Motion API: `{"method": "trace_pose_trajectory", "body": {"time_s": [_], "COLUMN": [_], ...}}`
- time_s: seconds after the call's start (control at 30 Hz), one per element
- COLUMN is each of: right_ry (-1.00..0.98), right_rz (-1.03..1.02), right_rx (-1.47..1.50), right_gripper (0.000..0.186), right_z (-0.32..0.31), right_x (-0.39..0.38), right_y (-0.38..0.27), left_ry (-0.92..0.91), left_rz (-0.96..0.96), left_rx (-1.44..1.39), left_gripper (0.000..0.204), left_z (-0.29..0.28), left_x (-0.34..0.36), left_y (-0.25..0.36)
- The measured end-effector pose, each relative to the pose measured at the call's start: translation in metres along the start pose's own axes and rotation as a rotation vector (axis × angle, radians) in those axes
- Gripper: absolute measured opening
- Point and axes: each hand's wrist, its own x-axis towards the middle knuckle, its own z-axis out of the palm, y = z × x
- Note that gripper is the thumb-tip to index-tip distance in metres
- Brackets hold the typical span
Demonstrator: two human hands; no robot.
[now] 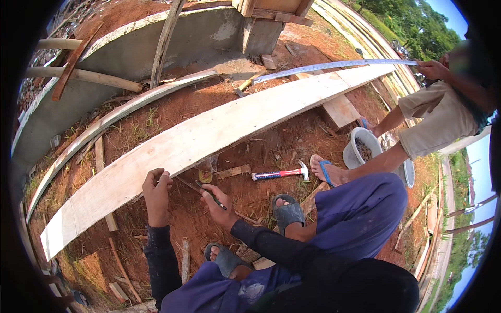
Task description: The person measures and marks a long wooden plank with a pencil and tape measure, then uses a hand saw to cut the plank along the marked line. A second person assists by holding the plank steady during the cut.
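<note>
Long pale wooden board (pixel 209 130) ahead, axis near-L–far-R; L hand (pixel 157 195) closer, by nr edge, can't tell grip; R hand (pixel 223 214) clamped on slim dark pen (pixel 218 202).

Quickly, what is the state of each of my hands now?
Left hand: fingers curled by the pale board; whether it holds anything cannot be told.
Right hand: closed, holding a dark pen-like tool.

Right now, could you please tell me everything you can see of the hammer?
The hammer lies flat on reddish soil, its metal-looking claw head toward the right, beside another person's sandalled foot. Its handle is red near the head, with blue and white toward the end. No hand touches it.
</note>
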Motion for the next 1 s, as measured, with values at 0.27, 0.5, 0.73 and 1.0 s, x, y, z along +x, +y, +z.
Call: {"method": "trace_pose_trajectory", "body": {"time_s": [0.27, 0.5, 0.73, 1.0], "right_ry": [-0.217, -0.883, -1.129, -0.646], "right_rz": [-0.669, -1.236, -1.002, 0.066], "right_rx": [-0.537, -0.875, -1.373, -1.014], "right_gripper": [0.023, 0.024, 0.034, 0.046], "right_z": [0.029, -0.021, -0.234, -0.325], "right_x": [0.036, 0.118, 0.141, 0.06], "right_y": [-0.059, -0.113, -0.122, -0.073], "left_ry": [-0.144, -0.295, -0.512, -0.353], "left_rz": [-0.424, -0.315, -0.218, -0.133], "left_rx": [-0.698, -0.544, -0.113, 0.027], "left_gripper": [0.037, 0.04, 0.052, 0.059], "left_z": [0.01, -0.013, -0.001, -0.052], "left_x": [-0.041, -0.047, -0.069, -0.119], "left_y": [-0.028, 0.015, 0.072, 0.145]}}
